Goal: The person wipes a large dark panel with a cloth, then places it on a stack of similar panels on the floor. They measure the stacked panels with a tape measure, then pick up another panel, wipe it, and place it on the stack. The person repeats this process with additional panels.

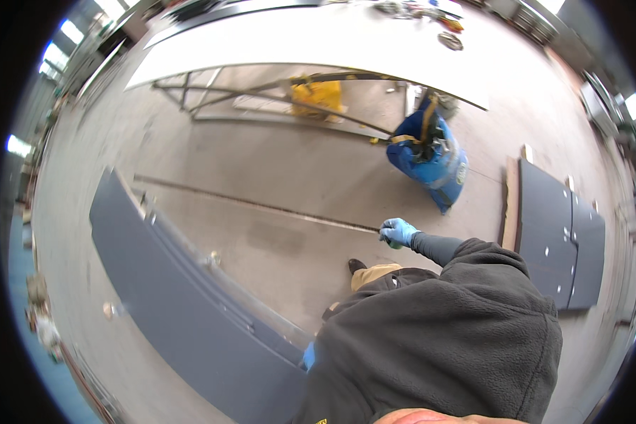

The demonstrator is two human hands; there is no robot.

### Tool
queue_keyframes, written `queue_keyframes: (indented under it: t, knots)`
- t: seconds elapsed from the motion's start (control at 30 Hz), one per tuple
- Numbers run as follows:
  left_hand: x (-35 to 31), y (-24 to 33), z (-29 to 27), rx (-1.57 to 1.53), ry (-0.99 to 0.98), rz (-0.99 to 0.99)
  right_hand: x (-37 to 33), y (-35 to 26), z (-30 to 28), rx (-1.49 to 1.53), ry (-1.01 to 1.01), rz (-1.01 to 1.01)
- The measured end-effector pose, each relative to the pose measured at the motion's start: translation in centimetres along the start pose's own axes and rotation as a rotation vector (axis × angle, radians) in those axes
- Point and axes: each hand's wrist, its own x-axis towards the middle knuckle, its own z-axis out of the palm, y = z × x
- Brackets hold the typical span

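Strip (261, 204), long, thin, dark, one end clasped in blue-gloved right grip (398, 232); left grip (309, 356) mostly hidden, state unclear

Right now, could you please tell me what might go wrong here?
The long, thin, dark strip extends from the blue-gloved right hand; its far end, close to the large, flat grey panel in this view, might swing and scratch it. The blue-gloved left hand shows at the panel's edge, its grip hidden; fingers could get pinched if the panel shifts.
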Motion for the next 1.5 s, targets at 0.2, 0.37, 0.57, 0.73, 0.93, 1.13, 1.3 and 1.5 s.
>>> queue_keyframes:
  t: [0.2, 0.37, 0.57, 0.73, 0.93, 1.13, 1.3, 1.5]
  knots:
    - [7.7, 15.8, 8.4, 0.287, -0.209, 0.036, 3.5, 1.8, -6.1, 0.456, 0.358, 0.020]
    - [14.0, 27.5, 14.0, 0.494, -0.321, 0.019, 5.3, 1.9, -6.9, 0.683, 0.619, 0.035]
    - [20.1, 43.1, 20.8, 0.651, -0.377, 0.024, 8.2, -2.1, -7.8, 1.051, 0.817, 0.107]
    - [24.3, 54.3, 28.6, 0.751, -0.422, 0.046, 10.6, -6.4, -9.8, 1.191, 0.973, 0.039]
    - [27.9, 62.2, 42.1, 0.756, -0.632, 0.001, 15.5, -9.5, -16.4, 1.305, 1.091, 0.046]
    - [27.4, 61.4, 54.8, 0.942, -0.582, 0.083, 21.6, -10.9, -26.8, 1.360, 1.071, 0.105]
    - [26.6, 60.0, 60.2, 1.060, -0.604, 0.137, 25.7, -11.2, -33.6, 1.255, 1.131, 0.091]
    - [27.5, 62.8, 62.2, 1.001, -0.550, 0.156, 31.1, -12.3, -38.7, 1.239, 1.145, 0.078]
